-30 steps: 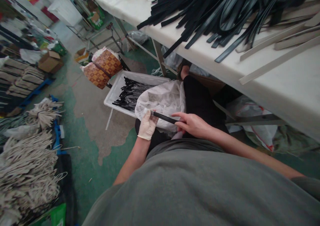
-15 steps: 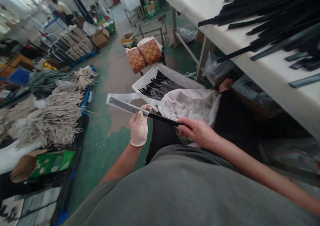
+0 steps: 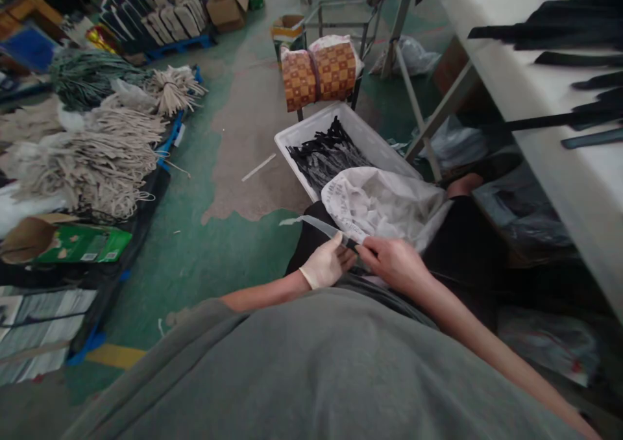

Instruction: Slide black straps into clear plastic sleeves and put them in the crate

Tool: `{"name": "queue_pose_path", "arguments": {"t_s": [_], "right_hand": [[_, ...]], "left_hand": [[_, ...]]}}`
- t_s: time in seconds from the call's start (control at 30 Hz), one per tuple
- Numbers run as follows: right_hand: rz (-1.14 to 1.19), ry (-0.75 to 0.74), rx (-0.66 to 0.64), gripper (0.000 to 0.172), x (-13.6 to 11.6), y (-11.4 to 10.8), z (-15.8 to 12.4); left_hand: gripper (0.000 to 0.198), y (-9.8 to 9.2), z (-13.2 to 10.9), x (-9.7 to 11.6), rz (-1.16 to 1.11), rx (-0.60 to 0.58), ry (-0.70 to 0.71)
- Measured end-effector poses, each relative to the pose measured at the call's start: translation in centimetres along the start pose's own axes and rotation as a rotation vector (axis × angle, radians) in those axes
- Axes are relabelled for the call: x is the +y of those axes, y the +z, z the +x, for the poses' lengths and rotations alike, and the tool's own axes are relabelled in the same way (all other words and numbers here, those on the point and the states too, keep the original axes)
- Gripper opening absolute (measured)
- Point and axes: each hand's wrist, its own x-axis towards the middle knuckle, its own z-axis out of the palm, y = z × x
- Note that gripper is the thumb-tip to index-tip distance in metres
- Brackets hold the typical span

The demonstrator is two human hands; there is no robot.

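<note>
My left hand (image 3: 326,263), in a pale thin glove, closes on a translucent whitish strip (image 3: 318,224) whose curled end points to the left. My bare right hand (image 3: 392,258) grips a short visible length of a black strip (image 3: 351,245) just beside the left fingers. The pale and black pieces meet between the two hands; how they are joined is hidden. Just beyond the hands sits a white cloth bag (image 3: 363,179) with crumpled pale scraps inside. It rests against a white plastic crate (image 3: 302,126) that holds many black strips (image 3: 324,151).
A pale narrow strip (image 3: 259,167) shows over the floor ahead. Behind the crate is a checkered roll (image 3: 321,73) on a metal frame. More black strips lie on the white table (image 3: 545,96) at right. Bundles of beige cords (image 3: 107,148) lie at left.
Both hands have come closer together, the left moving right and toward my body. The long pale strip that stretched left is no longer held out; a narrow pale strip now shows over the floor.
</note>
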Motion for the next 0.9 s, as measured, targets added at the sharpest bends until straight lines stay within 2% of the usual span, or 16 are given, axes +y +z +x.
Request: {"name": "queue_pose_path", "arguments": {"t_s": [0.1,0.2,0.27,0.37,0.43,0.53,0.63,0.73,0.8,0.9], "right_hand": [[0.178,-0.008,-0.002,0.029,0.7,-0.4,-0.9],[0.351,-0.014,0.015,0.037,1.9,-1.4,-2.7],[0.348,-0.007,0.018,0.038,2.0,-1.5,-2.8],[0.313,-0.007,-0.017,0.038,1.3,-0.7,-1.6],[0.343,-0.006,-0.026,0.044,1.2,-0.5,-1.1],[0.396,-0.017,0.0,0.052,2.0,-1.4,-2.0],[0.343,-0.022,0.021,0.047,2.4,-2.2,-2.8],[0.249,-0.02,0.05,0.042,1.5,-1.5,-1.8],[0.22,-0.013,0.072,0.044,1.0,-1.2,-1.1],[0.312,-0.087,0.023,0.04,1.3,-2.2,-2.1]], "left_hand": [[0.016,1.1,-0.2,0.5,-0.014,0.0,0.041],[0.017,1.2,-0.3,0.9,-0.046,0.003,0.069],[0.017,1.1,-0.1,0.4,-0.038,-0.048,0.034],[0.018,1.3,0.5,-0.7,0.005,-0.115,-0.013],[0.019,1.4,0.8,-0.6,0.023,-0.1,0.021],[0.017,1.5,0.8,0.5,-0.005,-0.044,0.106],[0.018,1.8,0.4,0.8,-0.008,-0.068,0.106],[0.017,2.3,0.2,-0.2,0.052,-0.134,0.042],[0.018,2.5,0.4,-0.4,0.081,-0.134,0.039],[0.019,2.2,1.0,1.1,0.058,-0.087,0.096]]}}
